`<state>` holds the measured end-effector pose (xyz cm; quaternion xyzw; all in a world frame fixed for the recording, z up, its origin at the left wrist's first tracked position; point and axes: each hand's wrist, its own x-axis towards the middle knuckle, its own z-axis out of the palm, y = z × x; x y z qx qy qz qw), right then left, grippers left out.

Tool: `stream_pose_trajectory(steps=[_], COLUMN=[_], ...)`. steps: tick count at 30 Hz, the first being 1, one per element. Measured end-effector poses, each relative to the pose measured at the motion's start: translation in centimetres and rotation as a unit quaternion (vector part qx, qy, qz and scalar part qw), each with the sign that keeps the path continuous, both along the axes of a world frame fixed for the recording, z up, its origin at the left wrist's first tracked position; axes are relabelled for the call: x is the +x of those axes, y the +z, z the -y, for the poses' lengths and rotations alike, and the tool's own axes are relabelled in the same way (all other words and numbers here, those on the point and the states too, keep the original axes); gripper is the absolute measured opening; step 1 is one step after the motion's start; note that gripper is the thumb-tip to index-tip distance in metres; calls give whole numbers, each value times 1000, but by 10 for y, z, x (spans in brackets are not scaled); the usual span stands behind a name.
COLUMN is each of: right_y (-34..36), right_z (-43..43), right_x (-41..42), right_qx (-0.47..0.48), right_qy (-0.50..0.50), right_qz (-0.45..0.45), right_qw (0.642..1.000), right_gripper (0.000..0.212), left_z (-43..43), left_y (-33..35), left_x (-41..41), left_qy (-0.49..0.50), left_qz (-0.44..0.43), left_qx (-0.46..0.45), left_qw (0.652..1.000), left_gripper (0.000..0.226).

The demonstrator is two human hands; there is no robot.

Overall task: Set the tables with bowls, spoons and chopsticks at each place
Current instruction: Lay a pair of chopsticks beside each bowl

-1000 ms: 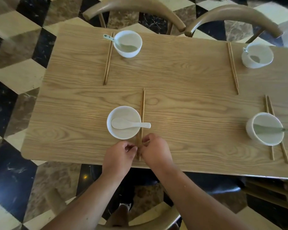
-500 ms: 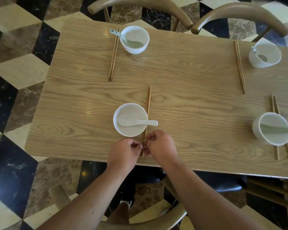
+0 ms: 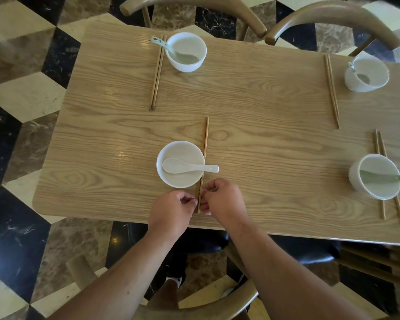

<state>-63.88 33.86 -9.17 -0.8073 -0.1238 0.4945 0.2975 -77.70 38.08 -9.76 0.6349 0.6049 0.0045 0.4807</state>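
On the wooden table (image 3: pixel 252 125) the near place has a white bowl (image 3: pixel 169 179) with a white spoon (image 3: pixel 187 167) lying across it, its handle sticking out to the right. A pair of wooden chopsticks (image 3: pixel 204 139) lies just right of the bowl, pointing away from me. My left hand (image 3: pixel 171 212) and my right hand (image 3: pixel 222 200) meet at the near ends of these chopsticks, and the fingertips of both pinch them.
Three other places are laid: a far left bowl (image 3: pixel 186 51) with chopsticks (image 3: pixel 157 72), a far right bowl (image 3: pixel 366 72) with chopsticks (image 3: pixel 331 91), and a near right bowl (image 3: pixel 374 176) over splayed chopsticks (image 3: pixel 380 144). Chair backs (image 3: pixel 194 3) ring the table.
Both hands stay at the near ends of the chopsticks with only small finger shifts. The view has shifted slightly.
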Motion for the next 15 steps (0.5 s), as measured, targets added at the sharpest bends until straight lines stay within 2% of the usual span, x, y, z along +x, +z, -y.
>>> stream_pose_trajectory(steps=[15], right_y=[4], right_z=[-1], right_x=[1], right_qx=[2], right_qy=[-7], right_qz=[-18], right_qw=[1000], right_gripper=[8], left_z=[-1], left_y=[-1], left_x=[0], left_qy=[3], left_qz=[4], left_qx=[-2], left_qw=[1000], left_gripper=[8])
